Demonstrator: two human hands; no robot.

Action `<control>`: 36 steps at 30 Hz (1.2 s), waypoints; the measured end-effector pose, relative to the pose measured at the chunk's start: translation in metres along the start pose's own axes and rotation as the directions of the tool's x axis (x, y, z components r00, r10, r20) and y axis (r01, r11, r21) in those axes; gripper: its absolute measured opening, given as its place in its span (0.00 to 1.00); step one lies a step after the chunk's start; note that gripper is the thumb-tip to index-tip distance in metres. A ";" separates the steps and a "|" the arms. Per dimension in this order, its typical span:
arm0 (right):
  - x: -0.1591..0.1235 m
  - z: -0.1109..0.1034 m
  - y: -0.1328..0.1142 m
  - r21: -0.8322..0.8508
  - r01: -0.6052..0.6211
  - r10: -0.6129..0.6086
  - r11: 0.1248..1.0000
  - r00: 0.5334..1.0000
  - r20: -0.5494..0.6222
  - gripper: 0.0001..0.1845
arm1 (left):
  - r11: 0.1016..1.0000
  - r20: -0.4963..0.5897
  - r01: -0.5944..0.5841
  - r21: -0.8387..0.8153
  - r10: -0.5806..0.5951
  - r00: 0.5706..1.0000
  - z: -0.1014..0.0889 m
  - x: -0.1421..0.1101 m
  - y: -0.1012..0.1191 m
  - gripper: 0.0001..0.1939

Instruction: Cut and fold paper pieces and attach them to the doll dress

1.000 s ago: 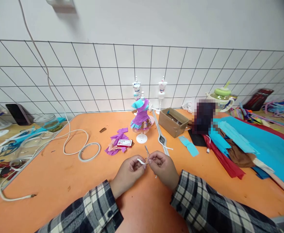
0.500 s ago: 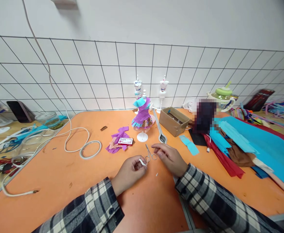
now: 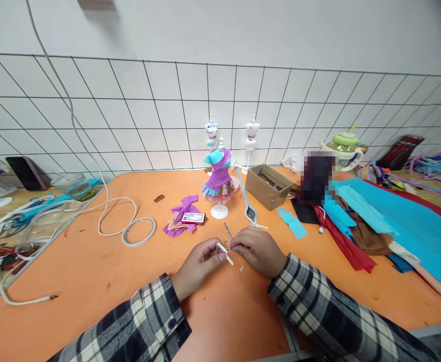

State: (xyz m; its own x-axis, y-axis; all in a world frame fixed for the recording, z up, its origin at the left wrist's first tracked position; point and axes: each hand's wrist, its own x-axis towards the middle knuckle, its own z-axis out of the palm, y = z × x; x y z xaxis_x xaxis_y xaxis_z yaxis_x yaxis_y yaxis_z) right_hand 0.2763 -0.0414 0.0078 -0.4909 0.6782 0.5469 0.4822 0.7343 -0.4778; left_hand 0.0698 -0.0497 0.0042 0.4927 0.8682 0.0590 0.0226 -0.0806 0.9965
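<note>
My left hand pinches a short, narrow white strip, bent in the middle, with its free end pointing down to the right. Close beside it, my right hand has its thumb and fingers pressed together near the strip. Whether anything sits between those fingertips is hidden. Small scissors lie on the orange table just beyond both hands, their handles partly covered by the right fingers. A tiny white scrap rests below the right hand.
Ahead stands a mini dress form in a purple and blue dress. Purple scraps carry a small red-and-white box. A white tape roll lies left; a cardboard box and coloured fabric are right.
My right hand left the left hand, moved right with fingers apart, then came back beside it with fingers together. The white strip now sticks out further from my left fingers.
</note>
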 end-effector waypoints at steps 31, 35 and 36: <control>-0.002 0.007 -0.005 0.229 -0.335 0.352 0.914 0.935 -0.036 0.05 | 0.887 0.056 0.142 -0.439 -0.131 0.990 0.010 -0.003 0.006 0.28; -0.003 0.020 -0.016 0.204 -0.330 0.355 0.922 0.929 -0.100 0.05 | 0.876 0.091 0.205 -0.436 -0.183 0.979 0.021 -0.003 -0.001 0.21; -0.003 0.021 -0.017 0.173 -0.312 0.333 0.934 0.937 -0.108 0.05 | 0.872 0.090 0.232 -0.430 -0.215 0.973 0.022 -0.003 -0.001 0.20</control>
State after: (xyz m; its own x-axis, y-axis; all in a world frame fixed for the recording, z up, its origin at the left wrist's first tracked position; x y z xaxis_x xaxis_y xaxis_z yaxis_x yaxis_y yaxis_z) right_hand 0.2542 -0.0555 0.0005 -0.2213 0.8765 0.4274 0.4783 0.4795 -0.7357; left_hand 0.0876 -0.0629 0.0016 0.5524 0.8177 -0.1619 -0.2402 0.3421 0.9085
